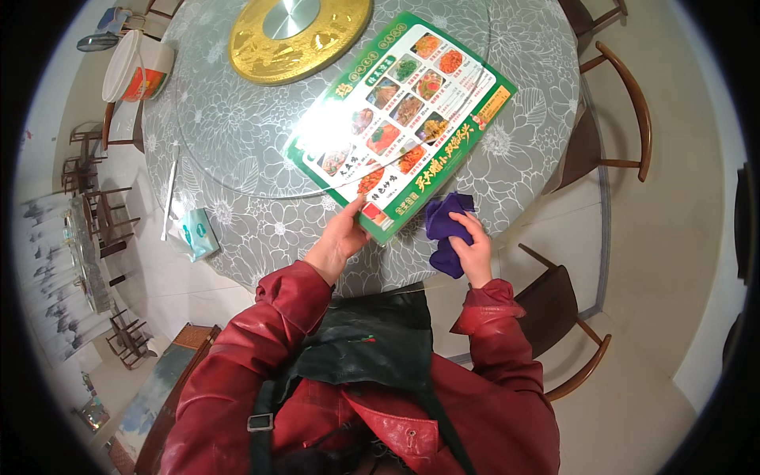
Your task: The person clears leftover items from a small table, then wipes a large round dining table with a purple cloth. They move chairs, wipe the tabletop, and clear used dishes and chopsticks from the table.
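A green-bordered menu (412,131) with rows of food pictures is tilted over the round table. My left hand (339,240) grips its near left corner, the thumb lying on the printed face and the other fingers hidden beneath. To the right, my right hand (473,247) holds a crumpled purple cloth (445,267) close to the menu's lower right edge. The cloth hangs by the table's near edge, and I cannot tell whether it touches the tabletop.
A grey flower-patterned cover (261,229) lies on the table under a clear glass turntable with a gold centre (245,51). Left are a white bucket (119,67), a tissue pack (198,233) and a thin white stick (170,194). Brown chairs (554,309) stand around at right.
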A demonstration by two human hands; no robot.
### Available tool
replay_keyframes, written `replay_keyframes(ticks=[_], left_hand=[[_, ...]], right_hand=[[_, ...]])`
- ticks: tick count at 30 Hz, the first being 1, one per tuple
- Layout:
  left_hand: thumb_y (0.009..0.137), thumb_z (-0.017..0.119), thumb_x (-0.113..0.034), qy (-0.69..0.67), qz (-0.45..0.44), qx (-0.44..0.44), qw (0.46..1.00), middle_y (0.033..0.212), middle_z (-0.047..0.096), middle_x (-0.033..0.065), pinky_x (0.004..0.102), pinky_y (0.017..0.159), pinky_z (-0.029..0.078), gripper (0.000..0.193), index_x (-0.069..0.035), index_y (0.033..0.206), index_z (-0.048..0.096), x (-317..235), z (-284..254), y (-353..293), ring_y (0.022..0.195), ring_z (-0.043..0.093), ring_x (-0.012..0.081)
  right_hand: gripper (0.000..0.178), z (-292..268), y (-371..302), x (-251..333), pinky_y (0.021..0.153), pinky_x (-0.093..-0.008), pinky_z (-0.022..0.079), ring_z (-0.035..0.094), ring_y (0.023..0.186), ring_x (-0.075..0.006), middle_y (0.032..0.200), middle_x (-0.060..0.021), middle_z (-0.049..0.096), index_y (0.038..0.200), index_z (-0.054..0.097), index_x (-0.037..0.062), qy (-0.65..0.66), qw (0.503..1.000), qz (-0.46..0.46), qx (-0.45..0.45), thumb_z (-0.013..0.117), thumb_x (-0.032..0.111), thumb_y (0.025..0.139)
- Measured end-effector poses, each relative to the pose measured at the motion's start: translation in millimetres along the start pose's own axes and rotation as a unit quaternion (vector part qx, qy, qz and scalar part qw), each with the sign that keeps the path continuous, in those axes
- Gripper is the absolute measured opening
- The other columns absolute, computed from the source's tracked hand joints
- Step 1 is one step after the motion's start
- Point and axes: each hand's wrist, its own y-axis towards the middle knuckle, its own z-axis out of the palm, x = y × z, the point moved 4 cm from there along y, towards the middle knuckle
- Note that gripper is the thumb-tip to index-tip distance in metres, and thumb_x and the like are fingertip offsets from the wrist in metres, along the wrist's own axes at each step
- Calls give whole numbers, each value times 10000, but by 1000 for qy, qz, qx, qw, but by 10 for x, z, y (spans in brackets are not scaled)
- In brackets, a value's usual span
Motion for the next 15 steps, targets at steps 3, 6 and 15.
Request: replay_keyframes(ticks=[3,6,15], left_hand=[[959,492,-200,144,-1,-22,989,1208,561,127,361,835,516,373,-3,1270,433,91,-20,-9,1044,586,231],[965,468,-173,227,-8,22,974,1170,577,145,348,751,554,366,12,1277,421,377,-235,-235,981,615,215],[873,564,-89,246,34,-101,963,1102,625,147,308,826,518,370,54,1207,498,-317,-1160,-1755,947,634,206]], right_hand=[[405,-295,-33,-23,1008,-318,347,496,1143,-201,1205,-101,553,1128,617,26,99,993,46,-51,554,-24,731],[422,-845,89,32,975,-304,384,519,1089,-184,1178,-81,560,1182,576,17,124,983,49,-127,502,-31,770],[375,-1542,988,522,980,-305,368,501,1119,-202,1240,-116,530,1222,537,-18,-51,980,-114,-155,495,64,858]])
